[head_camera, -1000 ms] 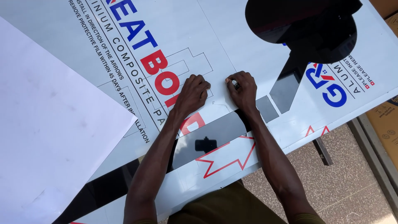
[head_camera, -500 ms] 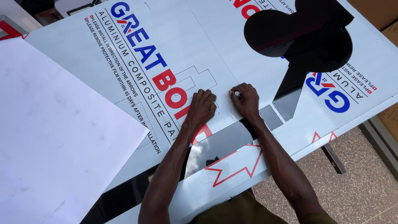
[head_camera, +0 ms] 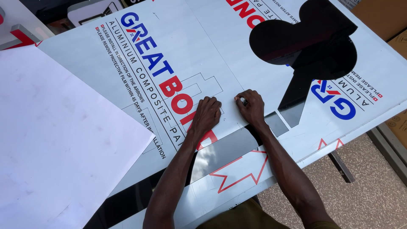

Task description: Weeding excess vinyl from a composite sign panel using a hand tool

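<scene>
The panel (head_camera: 237, 55), a large sheet with white protective film printed in blue, red and black, lies flat and fills most of the view. Both hands rest on it near its middle. The left hand (head_camera: 206, 113) lies palm down with fingers curled, pressing the film just beside the large red lettering; it grips nothing that can be seen. The right hand (head_camera: 253, 107) sits just beside the left, closed around a small tool (head_camera: 243, 101) with a shiny tip, held against the film; what kind of tool it is cannot be told. Thin stepped outlines (head_camera: 203, 85) show on the film directly above the hands. Below the hands a glossy dark strip (head_camera: 224, 150) of the panel is bare of film, and a red outlined arrow (head_camera: 241, 169) is printed near the panel's closest edge. A large black cut-out patch (head_camera: 309, 38) shows toward the panel's far right part. A plain white sheet (head_camera: 55, 140) overlaps the panel's left side. Speckled floor (head_camera: 373, 186) and cardboard boxes (head_camera: 381, 17) lie beyond the panel's right edge.
</scene>
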